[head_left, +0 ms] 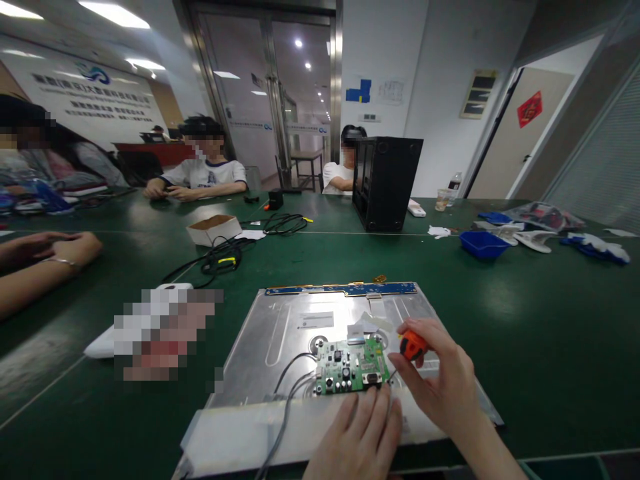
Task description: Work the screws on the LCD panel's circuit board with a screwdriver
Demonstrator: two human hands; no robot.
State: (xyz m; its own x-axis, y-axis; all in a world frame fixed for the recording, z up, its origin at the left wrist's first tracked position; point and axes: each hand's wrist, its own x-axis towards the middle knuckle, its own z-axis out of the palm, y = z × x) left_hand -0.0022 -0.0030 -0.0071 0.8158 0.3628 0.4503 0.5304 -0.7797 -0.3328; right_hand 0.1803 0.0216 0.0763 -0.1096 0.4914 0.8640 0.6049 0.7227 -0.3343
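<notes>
A silver metal panel [280, 333] lies flat on the green table in front of me, with a blue strip along its far edge. A small green circuit board [353, 365] sits on it, and grey cables run off to the left. My right hand [443, 377] grips a screwdriver with an orange handle [413, 345], tip down at the board's right edge. My left hand [363, 433] rests flat on the panel just below the board, fingers spread.
A black computer case [385, 181] stands at the back. A cardboard box [214, 229] and black cables [225, 257] lie to the left, a blue tray [483, 243] to the right. Other people sit along the far and left sides; someone's arm [40, 257] rests at left.
</notes>
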